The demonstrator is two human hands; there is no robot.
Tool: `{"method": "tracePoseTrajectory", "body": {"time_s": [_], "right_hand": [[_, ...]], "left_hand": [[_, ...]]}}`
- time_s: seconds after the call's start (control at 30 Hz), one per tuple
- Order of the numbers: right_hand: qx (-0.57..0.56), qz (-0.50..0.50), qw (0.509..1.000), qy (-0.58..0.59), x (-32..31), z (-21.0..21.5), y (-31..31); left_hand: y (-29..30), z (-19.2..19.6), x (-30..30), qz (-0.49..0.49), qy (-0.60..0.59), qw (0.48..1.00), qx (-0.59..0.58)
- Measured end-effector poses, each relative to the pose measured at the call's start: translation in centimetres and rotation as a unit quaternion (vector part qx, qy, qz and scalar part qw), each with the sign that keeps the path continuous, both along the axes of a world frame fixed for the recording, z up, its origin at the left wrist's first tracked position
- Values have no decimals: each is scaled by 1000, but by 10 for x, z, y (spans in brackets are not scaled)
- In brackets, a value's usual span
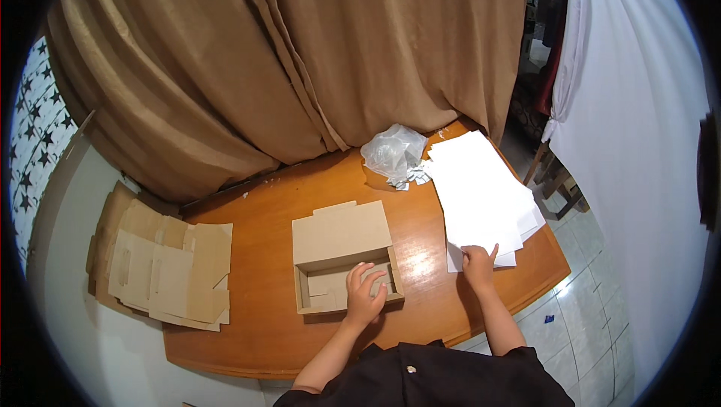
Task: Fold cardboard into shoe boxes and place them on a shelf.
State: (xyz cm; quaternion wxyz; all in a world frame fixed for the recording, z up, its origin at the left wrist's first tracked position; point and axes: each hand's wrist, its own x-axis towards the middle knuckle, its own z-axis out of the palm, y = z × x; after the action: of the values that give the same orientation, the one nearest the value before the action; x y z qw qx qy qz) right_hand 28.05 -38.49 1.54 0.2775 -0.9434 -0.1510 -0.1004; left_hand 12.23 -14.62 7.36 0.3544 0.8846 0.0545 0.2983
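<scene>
An open brown cardboard box (342,232) stands at the middle of the table, its lid flap folded back toward the far side. My left hand (366,294) hovers over the box's near right part with its fingers apart and nothing in them. To the right lies a loose, uneven stack of white paper sheets (481,189). At the near edge of these sheets is my right hand (478,266), its fingers closed on the paper. How many sheets it grips cannot be made out.
Flattened cardboard boxes (176,272) lie piled at the table's left end. A crumpled clear plastic bag (394,153) with small white paper scraps (411,176) sits at the back, beside the sheets. Brown curtains (300,54) hang along the wooden table's (263,257) far edge.
</scene>
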Motion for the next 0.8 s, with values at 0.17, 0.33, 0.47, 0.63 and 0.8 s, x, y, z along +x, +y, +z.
{"method": "tracePoseTrajectory", "body": {"time_s": [0.17, 0.33, 0.47, 0.63, 0.8], "right_hand": [[-148, 21, 978, 146, -12, 26, 0], [-238, 16, 951, 199, -6, -22, -17], [-183, -18, 978, 100, -5, -25, -30], [-37, -2, 997, -61, 13, -13, -50], [36, 22, 994, -96, 24, 15, -47]], "left_hand": [[-8, 1, 22, -67, 35, 997, 26], [-35, -15, 52, -206, 127, 968, 70], [-73, -45, 77, -286, 199, 925, 151], [-108, -77, 111, -265, 285, 899, 198], [-118, -92, 120, -242, 338, 882, 222]]}}
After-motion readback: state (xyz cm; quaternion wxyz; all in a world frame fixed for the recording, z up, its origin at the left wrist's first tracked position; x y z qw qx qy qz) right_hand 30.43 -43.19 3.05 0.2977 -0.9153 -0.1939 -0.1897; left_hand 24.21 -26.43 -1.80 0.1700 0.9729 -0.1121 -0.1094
